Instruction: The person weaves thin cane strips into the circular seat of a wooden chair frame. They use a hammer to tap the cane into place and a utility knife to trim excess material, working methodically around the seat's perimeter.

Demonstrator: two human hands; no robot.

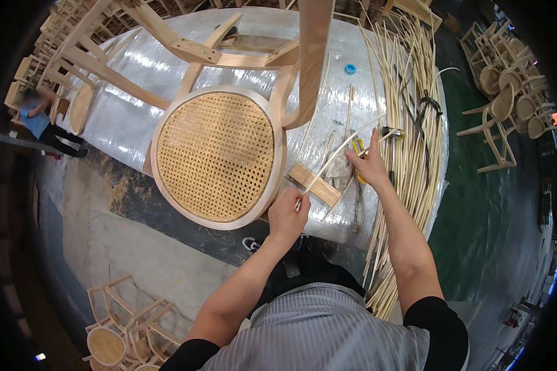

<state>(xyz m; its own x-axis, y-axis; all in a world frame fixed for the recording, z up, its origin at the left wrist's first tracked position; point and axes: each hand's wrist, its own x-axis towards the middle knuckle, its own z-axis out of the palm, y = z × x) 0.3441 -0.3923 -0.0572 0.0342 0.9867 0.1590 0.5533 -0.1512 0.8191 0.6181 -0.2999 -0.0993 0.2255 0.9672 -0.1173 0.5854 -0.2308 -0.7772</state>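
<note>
My left hand [287, 217] is closed around the lower end of a pale rattan strip [323, 170], which slants up and to the right. Past its upper part, my right hand [371, 164] is spread, with the index finger stretched out and the thumb apart. Close by that hand lie a yellow-handled tool [358, 147] and what looks like a hammer head [392, 132], both partly hidden. Between my hands is a wooden block [315, 184]. Left of them rests a wooden chair frame [277, 151] with a round woven cane seat [216, 157].
Long rattan strips [408, 167] lie bundled along the table's right side, bound with a dark tie. A blue ring [350, 68] sits on the plastic-covered table [334, 37]. Chairs [507, 105] are stacked at far right, others [120, 334] lower left. Another person [40, 123] stands far left.
</note>
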